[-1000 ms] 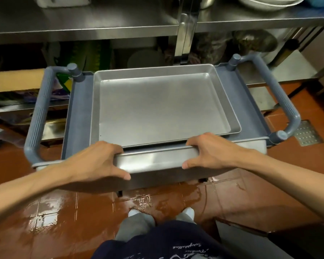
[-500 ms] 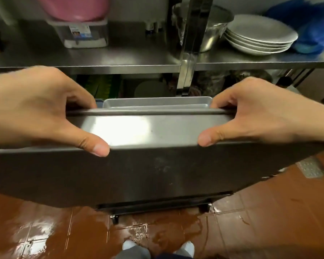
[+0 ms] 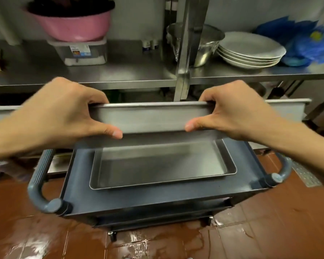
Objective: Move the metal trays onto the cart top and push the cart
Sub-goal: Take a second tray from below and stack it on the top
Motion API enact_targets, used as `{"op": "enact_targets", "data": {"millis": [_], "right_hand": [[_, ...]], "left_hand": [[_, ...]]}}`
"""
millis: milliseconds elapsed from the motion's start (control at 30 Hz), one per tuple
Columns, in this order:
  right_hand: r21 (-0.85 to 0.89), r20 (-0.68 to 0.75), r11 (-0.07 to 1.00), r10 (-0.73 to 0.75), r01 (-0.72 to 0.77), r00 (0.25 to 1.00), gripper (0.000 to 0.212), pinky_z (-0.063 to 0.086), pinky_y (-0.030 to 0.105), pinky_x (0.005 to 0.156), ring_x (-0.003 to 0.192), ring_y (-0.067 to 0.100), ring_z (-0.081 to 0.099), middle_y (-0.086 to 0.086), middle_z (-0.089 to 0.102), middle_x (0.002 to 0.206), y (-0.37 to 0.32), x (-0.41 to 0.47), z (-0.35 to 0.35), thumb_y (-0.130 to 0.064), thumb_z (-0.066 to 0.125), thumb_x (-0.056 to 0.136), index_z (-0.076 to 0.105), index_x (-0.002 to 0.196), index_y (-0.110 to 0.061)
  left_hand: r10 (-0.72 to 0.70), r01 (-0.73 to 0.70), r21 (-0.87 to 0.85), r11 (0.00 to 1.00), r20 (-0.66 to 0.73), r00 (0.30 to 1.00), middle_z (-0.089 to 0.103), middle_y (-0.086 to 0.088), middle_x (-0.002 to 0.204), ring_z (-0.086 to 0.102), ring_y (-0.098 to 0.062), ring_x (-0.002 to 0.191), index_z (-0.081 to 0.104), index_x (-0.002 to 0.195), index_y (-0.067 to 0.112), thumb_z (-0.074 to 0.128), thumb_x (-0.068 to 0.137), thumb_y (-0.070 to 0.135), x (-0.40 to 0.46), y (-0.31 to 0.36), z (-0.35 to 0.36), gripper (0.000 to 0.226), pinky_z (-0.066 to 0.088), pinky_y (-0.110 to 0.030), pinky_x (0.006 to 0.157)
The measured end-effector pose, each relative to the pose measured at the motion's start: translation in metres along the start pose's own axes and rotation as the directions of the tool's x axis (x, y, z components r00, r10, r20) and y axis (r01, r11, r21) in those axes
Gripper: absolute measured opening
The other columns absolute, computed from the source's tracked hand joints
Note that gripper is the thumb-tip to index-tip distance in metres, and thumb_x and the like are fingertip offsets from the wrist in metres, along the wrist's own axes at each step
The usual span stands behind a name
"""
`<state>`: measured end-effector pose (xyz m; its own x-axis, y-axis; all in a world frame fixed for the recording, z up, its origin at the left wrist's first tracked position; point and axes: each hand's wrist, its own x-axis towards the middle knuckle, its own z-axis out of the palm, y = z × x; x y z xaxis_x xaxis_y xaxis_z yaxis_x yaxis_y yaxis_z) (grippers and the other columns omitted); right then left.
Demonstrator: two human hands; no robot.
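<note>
Both hands are up and the second tray (image 3: 148,116) is in the air, held by its near edge above the cart top (image 3: 157,193). The left hand (image 3: 64,113) is closed over the rim at the left, thumb pressed against the tray's outer wall and fingers curled over the top edge; the right hand (image 3: 238,113) mirrors it at the right. The tray looks tipped, its near wall facing the camera, and its far end is hidden behind that wall. Below it the first tray (image 3: 163,165) already lies flat on the cart top, sitting toward the far side, between the two grey handles (image 3: 39,180). So by my reading this is the carry-over step: one tray placed, this one about to go down. The next move calls for levelling it and lowering it onto or into the tray beneath, lined up squarely so the rims do not catch. The floor (image 3: 269,230) is wet and shiny, so the push afterward wants steady footing.
</note>
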<state>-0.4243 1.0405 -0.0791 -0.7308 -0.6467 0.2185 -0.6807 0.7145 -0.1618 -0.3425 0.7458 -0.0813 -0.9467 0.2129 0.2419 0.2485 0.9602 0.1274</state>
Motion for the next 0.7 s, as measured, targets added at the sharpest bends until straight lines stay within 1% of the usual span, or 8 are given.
{"op": "enact_targets", "data": {"millis": [33, 100, 167, 300, 367, 500, 600, 700], "right_hand": [[-0.036, -0.036, 0.999, -0.003, 0.001, 0.999, 0.076, 0.047, 0.036, 0.061, 0.075, 0.030, 0.063, 0.007, 0.069, 0.071, 0.004, 0.003, 0.011, -0.082, 0.051, 0.049, 0.070, 0.082, -0.016], [-0.116, -0.085, 0.993, -0.024, 0.014, 0.996, 0.077, 0.038, 0.033, 0.057, 0.076, 0.034, 0.064, 0.009, 0.069, 0.071, 0.014, 0.008, 0.035, -0.082, 0.050, 0.053, 0.067, 0.079, -0.011], [-0.156, -0.128, 0.988, -0.039, 0.018, 0.991, 0.071, 0.033, 0.032, 0.056, 0.074, 0.033, 0.064, 0.009, 0.069, 0.071, 0.024, 0.013, 0.058, -0.078, 0.055, 0.059, 0.063, 0.076, -0.009], [-0.151, -0.220, 0.988, -0.061, 0.028, 0.974, 0.058, 0.040, 0.034, 0.057, 0.075, 0.034, 0.067, 0.012, 0.071, 0.077, 0.045, 0.021, 0.102, -0.062, 0.072, 0.067, 0.066, 0.082, -0.007], [-0.166, -0.227, 0.986, -0.064, 0.026, 0.972, 0.055, 0.037, 0.033, 0.056, 0.071, 0.034, 0.066, 0.013, 0.071, 0.075, 0.055, 0.023, 0.121, -0.058, 0.075, 0.068, 0.065, 0.080, -0.005], [-0.184, -0.195, 0.983, -0.040, 0.003, 0.980, 0.053, 0.039, 0.033, 0.048, 0.052, 0.033, 0.061, 0.015, 0.064, 0.058, 0.070, 0.018, 0.155, -0.050, 0.083, 0.063, 0.059, 0.063, -0.002], [-0.163, -0.190, 0.987, -0.020, -0.011, 0.982, 0.054, 0.039, 0.031, 0.042, 0.044, 0.030, 0.057, 0.012, 0.059, 0.051, 0.075, 0.002, 0.178, -0.048, 0.086, 0.059, 0.056, 0.058, -0.004], [-0.177, -0.174, 0.984, -0.047, 0.016, 0.984, 0.054, 0.038, 0.030, 0.040, 0.042, 0.028, 0.054, 0.008, 0.056, 0.049, 0.077, -0.015, 0.199, -0.049, 0.086, 0.059, 0.054, 0.058, -0.006]], "left_hand": [[-0.014, 0.013, 0.011, 1.000, 0.045, 0.999, 0.049, 0.006, 0.043, 0.050, -0.013, 0.041, 0.061, 0.066, 0.023, 0.048, 0.058, 0.090, -0.001, 0.001, 0.012, 0.069, 0.041, -0.028, 0.042], [0.028, -0.025, 0.026, 0.999, -0.114, 0.993, 0.049, 0.007, 0.045, 0.048, -0.020, 0.043, 0.060, 0.065, 0.020, 0.052, 0.056, 0.087, 0.007, -0.008, 0.034, 0.068, 0.039, -0.029, 0.046], [0.007, -0.005, 0.016, 1.000, -0.149, 0.989, 0.051, 0.006, 0.049, 0.048, -0.022, 0.048, 0.060, 0.067, 0.019, 0.061, 0.055, 0.083, 0.012, -0.011, 0.054, 0.065, 0.034, -0.028, 0.050], [0.027, -0.006, 0.094, 0.996, -0.215, 0.976, 0.061, -0.002, 0.057, 0.060, -0.029, 0.056, 0.056, 0.065, 0.016, 0.074, 0.060, 0.064, 0.025, -0.018, 0.108, 0.052, 0.029, -0.026, 0.047], [0.004, 0.019, 0.104, 0.994, -0.216, 0.976, 0.062, -0.003, 0.057, 0.061, -0.030, 0.056, 0.055, 0.062, 0.015, 0.080, 0.060, 0.056, 0.028, -0.019, 0.129, 0.048, 0.019, -0.025, 0.045], [-0.014, 0.032, 0.087, 0.996, -0.193, 0.981, 0.059, 0.000, 0.051, 0.059, -0.027, 0.050, 0.048, 0.055, 0.017, 0.087, 0.059, 0.046, 0.029, -0.013, 0.170, 0.049, 0.013, -0.022, 0.045], [-0.027, 0.039, 0.072, 0.997, -0.160, 0.987, 0.059, 0.001, 0.050, 0.061, -0.026, 0.049, 0.046, 0.052, 0.019, 0.091, 0.054, 0.039, 0.022, -0.007, 0.193, 0.049, 0.011, -0.021, 0.045], [-0.019, 0.028, 0.084, 0.996, -0.111, 0.994, 0.055, 0.002, 0.050, 0.059, -0.024, 0.048, 0.046, 0.054, 0.018, 0.091, 0.053, 0.040, 0.008, -0.002, 0.214, 0.050, 0.012, -0.021, 0.045]]}}
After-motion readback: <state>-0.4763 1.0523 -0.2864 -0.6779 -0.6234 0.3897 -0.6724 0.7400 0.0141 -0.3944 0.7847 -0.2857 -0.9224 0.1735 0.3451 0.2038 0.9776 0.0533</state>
